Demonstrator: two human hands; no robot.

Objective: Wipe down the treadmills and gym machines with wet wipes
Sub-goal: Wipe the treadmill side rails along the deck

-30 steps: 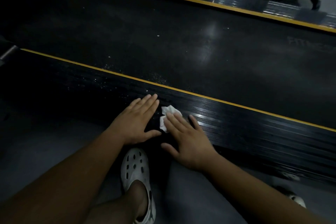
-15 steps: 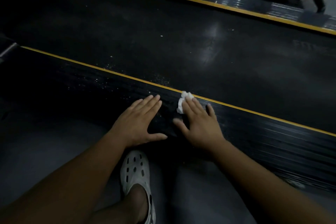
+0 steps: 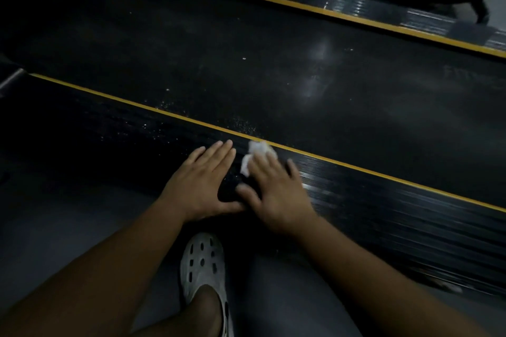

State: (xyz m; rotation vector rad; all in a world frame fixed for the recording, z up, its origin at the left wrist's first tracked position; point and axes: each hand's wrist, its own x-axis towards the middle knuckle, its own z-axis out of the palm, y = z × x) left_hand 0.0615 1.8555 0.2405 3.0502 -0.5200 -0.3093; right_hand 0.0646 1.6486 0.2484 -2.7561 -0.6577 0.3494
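A black treadmill fills the view, with its ribbed near side rail (image 3: 383, 208) edged by a yellow stripe and its dark belt (image 3: 273, 68) beyond. My right hand (image 3: 276, 189) lies flat on the rail and presses a crumpled white wet wipe (image 3: 253, 154) under its fingertips, close to the yellow stripe. My left hand (image 3: 202, 183) rests flat on the rail just to the left, fingers together, with nothing in it. The two thumbs almost touch.
White specks of dust dot the rail and belt edge left of my hands. The far rail (image 3: 356, 8) with its yellow stripe runs along the top. A white perforated clog (image 3: 204, 265) on my foot stands on the grey floor (image 3: 54, 227) below my hands.
My right hand slid the wipe away from me across the rail, up to the yellow stripe, then shifted slightly left and back. The left hand has stayed in place.
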